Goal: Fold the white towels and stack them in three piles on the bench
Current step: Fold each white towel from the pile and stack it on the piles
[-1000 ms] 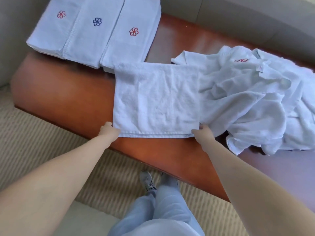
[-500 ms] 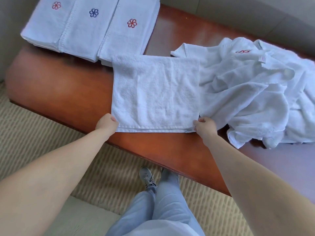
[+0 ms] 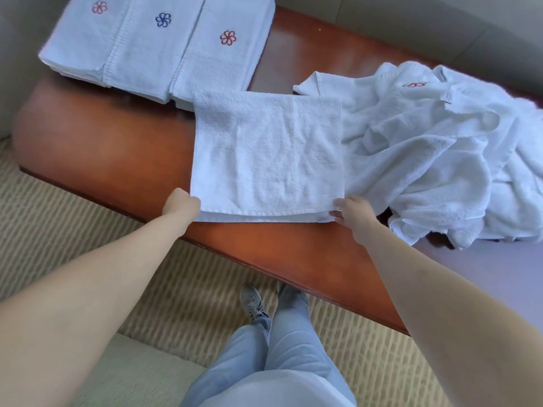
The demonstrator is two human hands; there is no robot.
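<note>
The towel [image 3: 266, 154] is white terry cloth, with a rough, looped, matt surface and a flat woven hem. The 3 piles [image 3: 158, 45] are the same cloth, with stitched flower marks in red and blue. The heap [image 3: 435, 160] is soft, wrinkled cloth. The bench [image 3: 97, 148] is reddish-brown, smooth and glossy. The carpet [image 3: 73, 230] looks ribbed and matt.

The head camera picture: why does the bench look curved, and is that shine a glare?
Head view: wide-angle lens bows the bench edges; soft daylight sheen whitens its right end; the folded towel and both hands are sharp; the bench's left end looks slightly smeared.
</note>
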